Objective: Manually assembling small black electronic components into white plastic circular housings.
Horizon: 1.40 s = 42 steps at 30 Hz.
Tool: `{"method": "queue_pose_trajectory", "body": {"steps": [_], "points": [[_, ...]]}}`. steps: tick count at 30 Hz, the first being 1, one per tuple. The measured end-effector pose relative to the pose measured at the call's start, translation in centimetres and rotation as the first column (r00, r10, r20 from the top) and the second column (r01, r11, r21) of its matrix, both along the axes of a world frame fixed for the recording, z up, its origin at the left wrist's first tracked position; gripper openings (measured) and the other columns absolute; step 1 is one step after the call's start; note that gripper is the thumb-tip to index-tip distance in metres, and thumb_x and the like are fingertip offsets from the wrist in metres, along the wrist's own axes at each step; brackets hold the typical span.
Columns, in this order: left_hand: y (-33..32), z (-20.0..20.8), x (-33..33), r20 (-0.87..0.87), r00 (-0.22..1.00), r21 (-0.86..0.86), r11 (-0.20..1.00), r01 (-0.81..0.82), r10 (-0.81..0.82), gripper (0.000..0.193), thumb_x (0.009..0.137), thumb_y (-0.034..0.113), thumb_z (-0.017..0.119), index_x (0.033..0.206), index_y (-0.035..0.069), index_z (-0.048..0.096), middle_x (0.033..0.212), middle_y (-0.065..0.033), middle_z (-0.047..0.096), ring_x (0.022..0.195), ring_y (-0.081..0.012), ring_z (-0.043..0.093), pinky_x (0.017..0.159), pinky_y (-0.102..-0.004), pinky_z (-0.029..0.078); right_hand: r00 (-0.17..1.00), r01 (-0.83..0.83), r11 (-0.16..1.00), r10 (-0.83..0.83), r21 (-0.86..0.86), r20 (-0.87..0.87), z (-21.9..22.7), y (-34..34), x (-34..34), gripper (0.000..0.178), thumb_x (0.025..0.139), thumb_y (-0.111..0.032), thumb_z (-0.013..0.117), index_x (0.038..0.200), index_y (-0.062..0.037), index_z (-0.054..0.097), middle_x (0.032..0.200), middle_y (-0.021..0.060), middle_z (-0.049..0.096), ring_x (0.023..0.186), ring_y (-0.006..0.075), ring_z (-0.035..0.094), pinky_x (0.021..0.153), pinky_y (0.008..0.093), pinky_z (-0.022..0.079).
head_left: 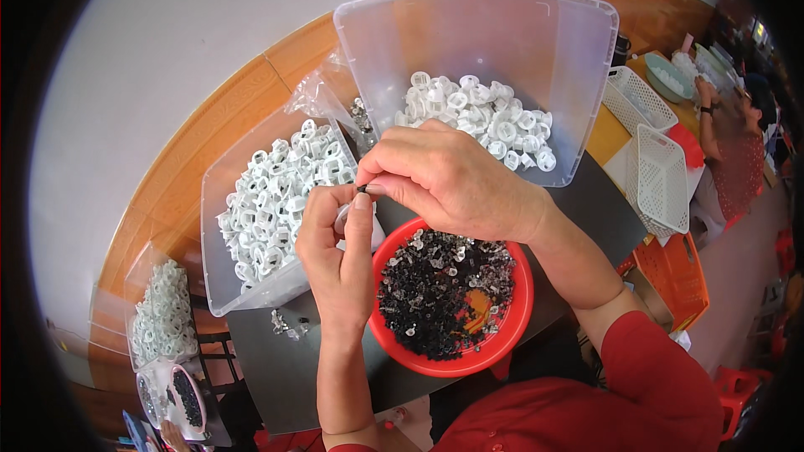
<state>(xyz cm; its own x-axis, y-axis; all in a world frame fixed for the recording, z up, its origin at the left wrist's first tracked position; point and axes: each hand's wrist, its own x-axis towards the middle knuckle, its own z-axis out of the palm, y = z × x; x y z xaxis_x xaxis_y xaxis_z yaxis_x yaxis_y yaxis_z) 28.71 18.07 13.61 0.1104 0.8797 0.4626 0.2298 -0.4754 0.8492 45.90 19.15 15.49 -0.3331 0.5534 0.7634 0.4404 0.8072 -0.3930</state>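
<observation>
My left hand (337,255) and my right hand (456,180) meet above the table, fingertips pinched together. Between them is a small black part (363,189), too small and too covered to name its kind. A whitish round plastic piece (342,219) shows partly behind the left thumb, in the curl of that hand. Below my right wrist sits a red round basin (525,310) of small black and clear plastic pieces (431,293). To the left of my left hand, a clear bin (216,226) holds many white plastic fittings (280,201).
A large clear bin (477,29) with white round pieces (502,121) stands behind my hands. Loose bits (289,324) lie on the dark table (276,368). White baskets (662,176) and an orange crate (678,280) are at right, near another person (737,134).
</observation>
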Motion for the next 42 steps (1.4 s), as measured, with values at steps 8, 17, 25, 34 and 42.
{"method": "queue_pose_trajectory", "body": {"steps": [8,17,25,34,42], "points": [[-0.4,0.5,0.5,-0.252,0.934,0.373,0.916,-0.148,0.254,0.006,0.088,0.006,0.061,0.087,0.0,0.062,0.068,-0.0056,0.047,0.052,-0.0116,0.041,0.047,-0.0289,0.031,1.0,0.023,1.0,-0.023,-0.003,-0.019,-0.2,0.0,-0.3,0.007,0.088,-0.012,0.061,0.087,-0.0048,0.061,0.08,0.0066,0.061,0.074,0.0264,0.059,0.073,0.0373,0.042],[-0.2,0.5,0.3,-0.201,0.955,0.316,0.937,-0.148,0.219,0.01,0.085,0.005,0.058,0.077,0.0,0.061,0.065,-0.0032,0.047,0.054,-0.0098,0.04,0.048,-0.0268,0.029,0.998,0.067,0.998,-0.067,-0.023,-0.019,-0.3,-0.6,-0.8,0.007,0.084,-0.011,0.065,0.086,-0.0051,0.062,0.077,0.0053,0.061,0.071,0.0236,0.058,0.074,0.0354,0.042],[-0.3,1.0,0.1,0.127,0.992,-0.133,0.991,0.026,-0.009,0.027,0.088,0.021,0.053,0.066,0.006,0.053,0.064,0.001,0.05,0.056,-0.0062,0.038,0.052,-0.0221,0.028,0.996,0.035,0.998,-0.039,-0.052,-0.076,0.5,-0.6,-0.4,0.006,0.081,-0.01,0.065,0.08,-0.005,0.062,0.074,0.0091,0.063,0.071,0.029,0.062,0.071,0.0401,0.044],[-0.2,1.1,-0.2,0.182,0.982,-0.199,0.976,0.09,-0.053,0.027,0.088,0.022,0.053,0.065,0.008,0.048,0.066,-0.0011,0.053,0.057,-0.0065,0.038,0.052,-0.022,0.028,0.999,0.032,0.996,-0.03,0.084,-0.033,-0.1,-0.2,-0.6,0.005,0.083,-0.01,0.063,0.084,-0.0068,0.06,0.081,0.007,0.061,0.071,0.028,0.057,0.069,0.0377,0.044],[-0.1,1.0,-0.3,0.187,0.978,-0.214,0.967,0.135,-0.095,0.027,0.088,0.022,0.053,0.065,0.009,0.048,0.065,0.0006,0.05,0.056,-0.0063,0.037,0.052,-0.0216,0.027,0.995,0.081,0.98,-0.089,0.181,0.037,-0.1,-0.2,-0.6,0.007,0.082,-0.01,0.063,0.08,-0.0062,0.057,0.076,0.0067,0.058,0.065,0.0268,0.055,0.066,0.0363,0.044]]}}
